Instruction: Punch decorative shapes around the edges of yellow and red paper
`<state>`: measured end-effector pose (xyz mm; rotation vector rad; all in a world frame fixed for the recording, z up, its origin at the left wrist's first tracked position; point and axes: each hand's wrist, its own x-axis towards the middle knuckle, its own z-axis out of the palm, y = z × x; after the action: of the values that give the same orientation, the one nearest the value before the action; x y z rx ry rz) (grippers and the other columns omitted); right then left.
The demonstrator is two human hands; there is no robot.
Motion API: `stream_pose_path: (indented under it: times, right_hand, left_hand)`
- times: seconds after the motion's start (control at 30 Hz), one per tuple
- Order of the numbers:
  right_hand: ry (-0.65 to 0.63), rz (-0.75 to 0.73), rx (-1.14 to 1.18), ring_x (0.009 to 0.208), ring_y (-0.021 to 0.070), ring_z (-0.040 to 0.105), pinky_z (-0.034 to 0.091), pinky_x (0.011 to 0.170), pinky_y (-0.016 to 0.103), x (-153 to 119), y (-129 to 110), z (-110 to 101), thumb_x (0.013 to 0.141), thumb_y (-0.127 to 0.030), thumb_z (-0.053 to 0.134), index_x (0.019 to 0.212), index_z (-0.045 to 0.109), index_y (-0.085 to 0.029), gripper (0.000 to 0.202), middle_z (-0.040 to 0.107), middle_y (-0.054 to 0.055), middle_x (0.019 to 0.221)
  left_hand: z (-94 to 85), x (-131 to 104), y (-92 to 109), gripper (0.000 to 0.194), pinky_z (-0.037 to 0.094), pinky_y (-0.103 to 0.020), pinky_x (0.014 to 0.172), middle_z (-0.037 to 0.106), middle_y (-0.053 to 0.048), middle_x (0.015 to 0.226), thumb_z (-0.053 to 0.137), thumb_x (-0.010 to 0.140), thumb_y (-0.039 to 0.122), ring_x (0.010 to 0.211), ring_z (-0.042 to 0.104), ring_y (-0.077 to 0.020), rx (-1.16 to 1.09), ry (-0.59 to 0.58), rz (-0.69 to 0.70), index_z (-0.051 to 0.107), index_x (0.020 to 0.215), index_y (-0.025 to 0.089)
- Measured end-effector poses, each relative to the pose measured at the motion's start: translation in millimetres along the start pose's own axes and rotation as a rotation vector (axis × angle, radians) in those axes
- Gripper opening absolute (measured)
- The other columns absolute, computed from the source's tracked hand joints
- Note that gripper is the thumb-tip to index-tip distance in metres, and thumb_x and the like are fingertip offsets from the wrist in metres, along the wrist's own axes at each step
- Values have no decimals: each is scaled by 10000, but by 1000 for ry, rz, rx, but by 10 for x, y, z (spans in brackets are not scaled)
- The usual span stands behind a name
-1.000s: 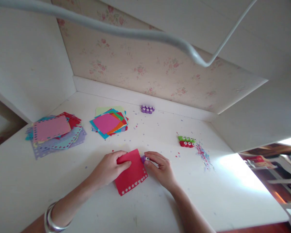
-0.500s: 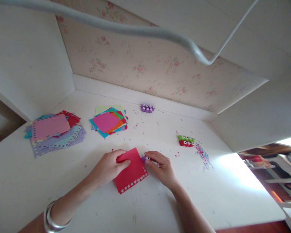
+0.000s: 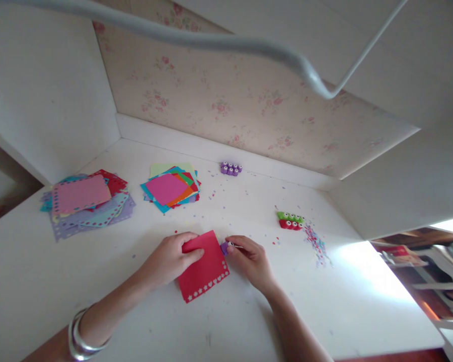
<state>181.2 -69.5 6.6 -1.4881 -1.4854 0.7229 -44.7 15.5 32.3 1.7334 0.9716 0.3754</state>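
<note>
A purple punch [image 3: 224,248] is pinched between the thumb and fingers of the right hand [image 3: 252,259] and is held at the right edge of a red card [image 3: 204,271]. Most of the punch is covered by the fingers, so how far the card is slotted into it cannot be told. The card is gripped along its upper left side by the left hand [image 3: 177,257]; the thumb is laid flat on top, while the fingers beneath are mostly hidden by the card. Star and heart holes are seen along the near edge and partway up the right one. A silver bracelet [image 3: 77,339] is worn on the left forearm, which is cut off by the frame. Small paper bits are scattered over the white surface [image 3: 166,327], too tiny for most shapes to be read. Beyond the card, a pile of plain paper [image 3: 166,190] is set down, its lower sheets largely covered; a pile of punched cards [image 3: 81,193] is spread farther left. More purple punches [image 3: 231,169] are lined up near the wall. Green punches [image 3: 290,216] are partly hidden behind red punches [image 3: 290,224], beside heaped confetti [image 3: 316,245]. At far right, shelf contents [image 3: 434,266] are blurred.
</note>
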Motion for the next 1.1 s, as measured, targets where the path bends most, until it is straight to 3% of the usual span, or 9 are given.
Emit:
stream_pose_path:
  times: [0.57, 1.1]
  right_hand:
    - [84, -18, -23, 920, 204, 683, 575, 769, 306, 5, -31, 37, 862, -298, 665, 997, 734, -238, 163, 728, 71, 1015]
    - [99, -27, -55, 932, 217, 686, 571, 784, 334, 2, -50, 40, 865, -305, 662, 1002, 733, -236, 169, 728, 76, 1025]
  left_hand:
    - [3, -3, -2, 223, 426, -245, 574, 704, -9, 796, 575, 832, 392, 696, 634, -190, -196, -80, -86, 646, 870, 183]
    - [19, 6, -44, 235, 413, -241, 564, 702, -14, 798, 566, 819, 401, 697, 639, -196, -182, -97, -95, 647, 889, 192]
